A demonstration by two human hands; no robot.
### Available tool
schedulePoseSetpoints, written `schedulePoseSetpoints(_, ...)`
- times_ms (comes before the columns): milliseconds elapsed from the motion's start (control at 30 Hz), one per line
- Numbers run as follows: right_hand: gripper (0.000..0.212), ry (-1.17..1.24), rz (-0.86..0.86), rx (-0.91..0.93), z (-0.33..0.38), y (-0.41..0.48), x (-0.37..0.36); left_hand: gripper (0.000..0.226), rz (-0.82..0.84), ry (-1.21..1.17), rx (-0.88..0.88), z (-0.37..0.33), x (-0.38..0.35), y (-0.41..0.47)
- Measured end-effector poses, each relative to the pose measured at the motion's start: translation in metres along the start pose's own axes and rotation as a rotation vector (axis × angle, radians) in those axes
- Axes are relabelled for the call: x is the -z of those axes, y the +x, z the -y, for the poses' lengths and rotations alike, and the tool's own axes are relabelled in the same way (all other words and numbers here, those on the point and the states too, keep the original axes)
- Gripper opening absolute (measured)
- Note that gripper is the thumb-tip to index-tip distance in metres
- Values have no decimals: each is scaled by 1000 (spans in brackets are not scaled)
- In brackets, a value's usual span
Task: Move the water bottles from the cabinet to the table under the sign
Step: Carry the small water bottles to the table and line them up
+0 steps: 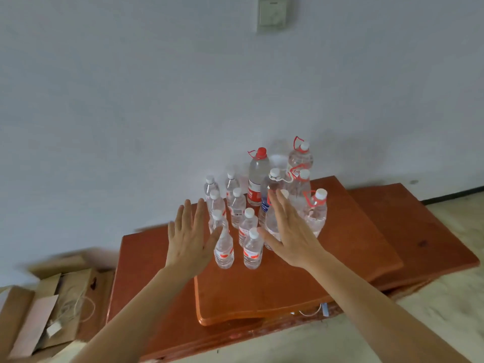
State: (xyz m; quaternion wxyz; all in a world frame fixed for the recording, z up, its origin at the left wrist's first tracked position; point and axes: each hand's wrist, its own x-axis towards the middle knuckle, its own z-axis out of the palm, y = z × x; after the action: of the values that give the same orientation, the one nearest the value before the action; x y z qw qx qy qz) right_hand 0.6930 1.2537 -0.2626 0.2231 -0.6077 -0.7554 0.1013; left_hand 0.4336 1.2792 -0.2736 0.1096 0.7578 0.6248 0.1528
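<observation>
Water bottles (247,224) stand upright in a tight cluster at the middle of the frame, on the far part of an orange-red table (262,292) set against a pale wall (131,100). We see small clear ones with white caps toward the left and front of the group, and bigger ones with carry loops toward the right and back. A tall bottle with a red cap (258,176) rises at the back.

The left hand (187,239) is left of the group, fingers straight and spread, its back toward us. Its thumb overlaps the front-left small bottle (224,254), but we cannot tell whether it touches. The right hand (290,237) is likewise flat and holds nothing. It lies in front of a big bottle with a blue label (264,204) and hides its lower part. The two hands are apart, with the front small bottles between them.

A second orange-red slab (424,239) lies lower, toward the right of the frame. Flattened cardboard (52,297) lies at the lower left, and a wall switch (273,14) shows at the top edge.
</observation>
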Motion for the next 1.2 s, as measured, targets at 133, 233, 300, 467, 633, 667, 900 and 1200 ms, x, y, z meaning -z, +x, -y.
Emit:
schedulePoseSetpoints(133,85,91,115,-25,-50,11,-68,90,68,-139,93,20,-74,16)
schedulePoseSetpoints(233,86,178,120,-18,-79,8,-120,92,62,-281,177,29,-128,16)
schedulePoseSetpoints(300,91,241,102,-18,-94,3,-155,91,25,-374,203,33,-160,18)
schedulePoseSetpoints(467,99,387,47,-20,-118,-11,-228,86,-53,-492,269,43,-231,11)
schedulePoseSetpoints(633,93,428,-76,-48,-125,-18,-263,74,-87,-466,269,62,-256,11)
schedulePoseSetpoints(667,92,435,-84,-54,-126,-17,-264,74,-88,-465,261,63,-257,12)
schedulePoseSetpoints(900,82,572,-109,-164,-113,-23,-253,62,-104,-526,357,56,-240,0)
schedulePoseSetpoints(1200,81,577,-176,-17,-38,-7,-164,61,-230,-548,383,44,-125,-35)
